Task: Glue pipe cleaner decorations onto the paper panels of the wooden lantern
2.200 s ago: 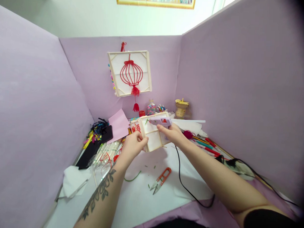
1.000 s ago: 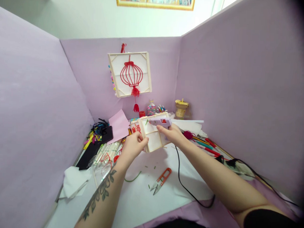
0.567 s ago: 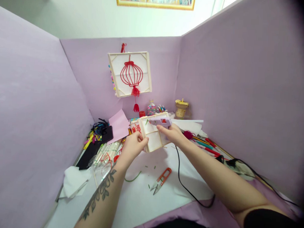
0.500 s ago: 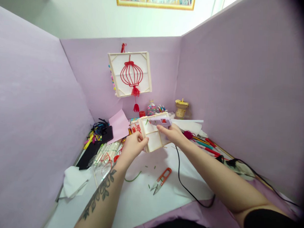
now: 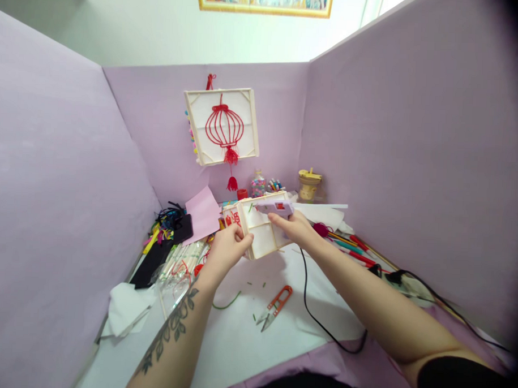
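Observation:
My left hand [image 5: 233, 244] is closed on the lower left edge of a small box-shaped paper lantern [image 5: 261, 239], which has white panels in pale wooden frames and red characters on its left side. In my right hand [image 5: 294, 224] is a pale purple glue gun [image 5: 278, 208], its nozzle pointing left at the upper part of the front panel. Short green pieces [image 5: 250, 207] lie on that panel near the nozzle. Whether the nozzle touches the panel I cannot tell. A black cord [image 5: 307, 297] hangs from the glue gun down to the table.
Orange thread snips [image 5: 276, 306] lie on the white table among green scraps and a green strand [image 5: 227, 305]. Bundled sticks [image 5: 182, 262] and pink paper [image 5: 202, 216] are at left; markers [image 5: 356, 254] at right. A framed red lantern picture [image 5: 223, 127] hangs behind.
Almost nothing differs. My right hand and the glue gun have shifted very slightly to the right; my left hand keeps the lantern in the same place.

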Demonstrator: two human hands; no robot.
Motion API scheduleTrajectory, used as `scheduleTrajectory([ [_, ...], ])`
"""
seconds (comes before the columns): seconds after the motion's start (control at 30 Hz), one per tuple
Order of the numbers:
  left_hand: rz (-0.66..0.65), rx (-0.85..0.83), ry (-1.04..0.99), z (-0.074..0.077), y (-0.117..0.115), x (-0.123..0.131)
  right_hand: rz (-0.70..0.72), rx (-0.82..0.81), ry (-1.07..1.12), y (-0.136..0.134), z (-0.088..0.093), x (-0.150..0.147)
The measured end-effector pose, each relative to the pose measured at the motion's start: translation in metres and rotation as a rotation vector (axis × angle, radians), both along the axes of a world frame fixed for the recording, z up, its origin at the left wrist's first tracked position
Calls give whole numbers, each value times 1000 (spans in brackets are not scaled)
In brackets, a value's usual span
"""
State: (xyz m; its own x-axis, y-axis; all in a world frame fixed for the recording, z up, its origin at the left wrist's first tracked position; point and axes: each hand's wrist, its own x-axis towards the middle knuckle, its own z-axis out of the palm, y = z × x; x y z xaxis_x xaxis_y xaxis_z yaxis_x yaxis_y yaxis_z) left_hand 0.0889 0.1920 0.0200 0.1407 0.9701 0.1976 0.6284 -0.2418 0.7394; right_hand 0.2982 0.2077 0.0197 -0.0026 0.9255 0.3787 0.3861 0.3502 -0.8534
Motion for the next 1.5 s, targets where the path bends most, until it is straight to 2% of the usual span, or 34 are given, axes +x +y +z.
scheduleTrajectory([
  [0.33, 0, 13, 0, 0, 1, 0, 23, 50, -16, 1, -2, 3],
  [0.8, 1, 0, -5, 2, -1, 1, 30, 36, 7, 2, -7, 7],
  [1.5, -5, -13, -21, 4, -2, 2, 20, 58, -52, -2, -1, 11],
])
